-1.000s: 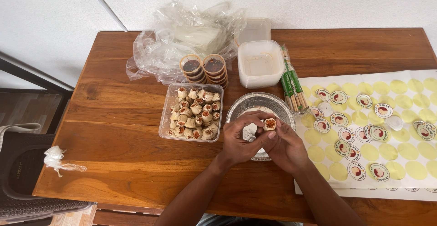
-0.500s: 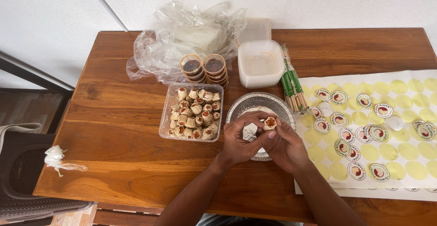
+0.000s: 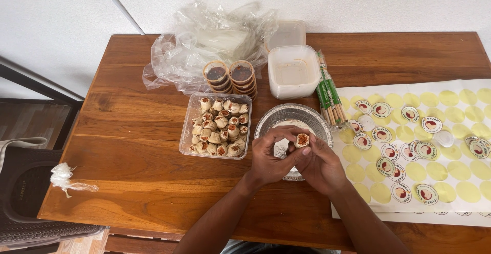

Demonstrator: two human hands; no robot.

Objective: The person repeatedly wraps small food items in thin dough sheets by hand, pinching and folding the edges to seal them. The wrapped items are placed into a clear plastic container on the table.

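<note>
Foil tray [image 3: 271, 118] lies under both hands: left hand [image 3: 271, 162] and right hand [image 3: 319, 164] together pinch one dumpling [image 3: 302, 140].

The brown wooden table [image 3: 128, 146] holds a clear box of dumplings [image 3: 216, 125] in the middle, a foil pan [image 3: 266, 121] beside it, sauce cups [image 3: 230, 77] and a plastic bag [image 3: 204, 39] near the back edge, and a sticker sheet [image 3: 450, 182] by the right edge.

Both hands [image 3: 299, 162] pinch 1 dumpling [image 3: 302, 140] over foil dish [image 3: 273, 118].

Dumpling [image 3: 302, 140] barely shifted since before.
</note>
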